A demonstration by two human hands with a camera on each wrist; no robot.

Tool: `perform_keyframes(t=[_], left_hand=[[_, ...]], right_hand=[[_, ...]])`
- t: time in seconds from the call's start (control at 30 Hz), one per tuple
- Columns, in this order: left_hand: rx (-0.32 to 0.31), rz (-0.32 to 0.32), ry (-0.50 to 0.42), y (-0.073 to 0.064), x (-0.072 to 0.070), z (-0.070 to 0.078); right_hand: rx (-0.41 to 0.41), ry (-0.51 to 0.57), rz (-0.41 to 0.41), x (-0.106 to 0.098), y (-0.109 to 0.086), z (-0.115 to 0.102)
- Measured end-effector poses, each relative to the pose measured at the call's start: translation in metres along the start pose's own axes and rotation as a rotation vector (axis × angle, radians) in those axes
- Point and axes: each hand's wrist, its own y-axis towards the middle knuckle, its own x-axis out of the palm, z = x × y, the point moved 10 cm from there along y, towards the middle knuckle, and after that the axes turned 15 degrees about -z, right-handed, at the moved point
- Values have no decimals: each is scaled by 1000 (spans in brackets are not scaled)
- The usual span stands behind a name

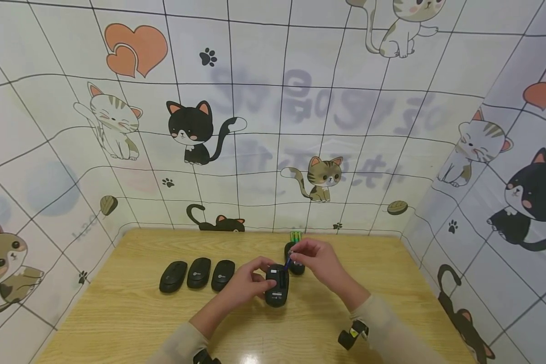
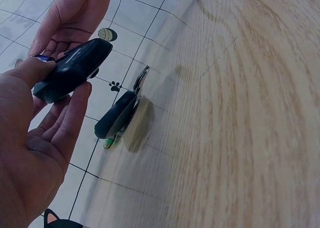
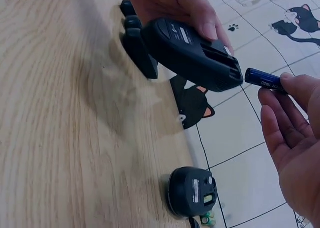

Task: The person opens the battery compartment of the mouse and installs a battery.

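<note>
My left hand [image 1: 247, 280] grips a black computer mouse [image 1: 276, 299] above the table, its underside turned up toward the head camera. The battery compartment [image 3: 220, 55] in that underside is uncovered. To the right, my right hand [image 1: 320, 259] pinches a dark blue cylindrical battery [image 3: 265, 80] between thumb and fingers. In the right wrist view the battery points at the end of the mouse, with a small gap between them. Behind the held mouse, a second black mouse [image 3: 187, 190] lies underside up on the table, a green battery [image 3: 208, 199] showing in its compartment.
Three black mice [image 1: 173, 276] [image 1: 198, 273] [image 1: 223, 275] stand in a row at left on the wooden table [image 1: 118, 308]. Green batteries [image 1: 296, 236] lie by the back edge, behind the overturned mouse. A cat-patterned sheet [image 1: 255, 116] encloses the back and sides.
</note>
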Motion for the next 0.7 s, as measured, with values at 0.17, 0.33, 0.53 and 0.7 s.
perform_keyframes(t=[0.17, 0.33, 0.53, 0.7], left_hand=[[3, -4, 2, 1, 1, -1], [1, -3, 6, 0, 1, 1], [12, 8, 32, -2, 1, 5], [30, 19, 27, -3, 0, 9]], right_hand=[[-14, -30, -54, 14, -4, -7], [3, -112, -102, 27, -7, -8], [-69, -298, -137, 38, -10, -19], [-78, -300, -121, 42, -12, -18]])
